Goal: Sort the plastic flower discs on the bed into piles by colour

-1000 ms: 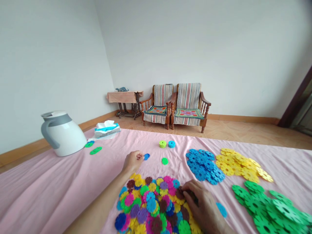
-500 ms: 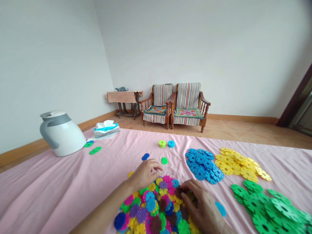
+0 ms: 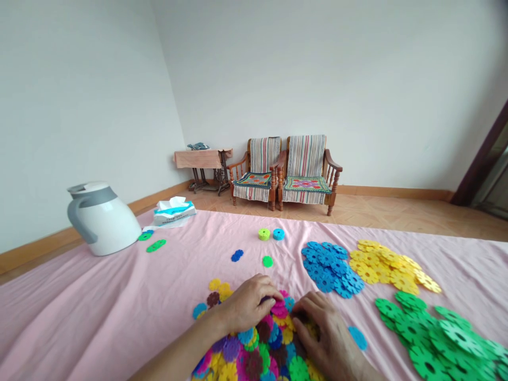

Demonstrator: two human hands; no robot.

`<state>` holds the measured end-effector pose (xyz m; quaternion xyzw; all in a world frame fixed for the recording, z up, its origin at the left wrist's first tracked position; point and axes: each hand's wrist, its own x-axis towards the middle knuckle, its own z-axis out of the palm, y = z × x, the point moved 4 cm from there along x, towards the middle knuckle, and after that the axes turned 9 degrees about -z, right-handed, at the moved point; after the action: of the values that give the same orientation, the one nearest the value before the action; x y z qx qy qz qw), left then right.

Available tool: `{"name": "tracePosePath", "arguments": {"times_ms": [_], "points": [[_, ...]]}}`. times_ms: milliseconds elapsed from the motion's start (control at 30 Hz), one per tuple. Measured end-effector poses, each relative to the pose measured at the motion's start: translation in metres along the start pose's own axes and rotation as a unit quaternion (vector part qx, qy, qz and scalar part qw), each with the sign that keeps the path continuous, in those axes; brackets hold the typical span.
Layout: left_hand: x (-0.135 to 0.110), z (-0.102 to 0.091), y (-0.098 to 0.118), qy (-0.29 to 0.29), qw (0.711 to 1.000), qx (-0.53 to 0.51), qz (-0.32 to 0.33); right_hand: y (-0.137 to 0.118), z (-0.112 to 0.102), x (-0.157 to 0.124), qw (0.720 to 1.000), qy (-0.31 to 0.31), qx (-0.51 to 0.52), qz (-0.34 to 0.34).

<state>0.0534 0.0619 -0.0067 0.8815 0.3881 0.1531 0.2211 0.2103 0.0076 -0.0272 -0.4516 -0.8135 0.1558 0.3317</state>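
Observation:
A mixed pile of colourful plastic snowflake discs point(image 3: 254, 362) lies in front of me on a pink cloth. My left hand point(image 3: 252, 301) reaches over the far part of the pile. Its curved fingers touch pink discs point(image 3: 280, 308), with a gap between thumb and fingers and nothing visibly held. Beside it, my right hand point(image 3: 327, 330) rests on the pile's right side, fingers curled in and thumb close to them. Whatever lies inside that curl is hidden. Yellow discs point(image 3: 224, 291) and a brown disc point(image 3: 213, 299) show left of my left hand.
Blue discs point(image 3: 331, 269), yellow discs point(image 3: 391, 264) and green discs point(image 3: 432, 336) form sorted heaps at right. A single blue disc point(image 3: 357, 338) lies near my right wrist. Small stacks point(image 3: 264, 234) stand farther back. A white jug point(image 3: 113, 225) and tissue box point(image 3: 174, 211) are at left.
My left hand has moved right and nearer to me, over the pink discs, uncovering yellow, brown and blue discs at left. My right hand has barely moved.

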Motion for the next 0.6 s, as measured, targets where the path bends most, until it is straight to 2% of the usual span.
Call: {"name": "tracePosePath", "arguments": {"times_ms": [300,367,500,600], "points": [[-0.004,-0.002,0.009,-0.033,0.999,-0.013,0.033,-0.007,-0.003,-0.001,0.999,-0.023,-0.020,-0.011],[-0.005,-0.001,0.009,-0.032,0.999,-0.019,0.021,-0.008,-0.004,-0.001,0.999,-0.026,-0.021,-0.016],[-0.004,0.000,0.010,0.037,0.998,-0.041,-0.020,-0.008,-0.005,-0.002,0.999,-0.023,-0.035,-0.013],[-0.003,0.004,0.014,0.055,0.998,-0.028,0.001,-0.007,-0.005,-0.002,0.999,-0.015,-0.045,-0.001]]}}
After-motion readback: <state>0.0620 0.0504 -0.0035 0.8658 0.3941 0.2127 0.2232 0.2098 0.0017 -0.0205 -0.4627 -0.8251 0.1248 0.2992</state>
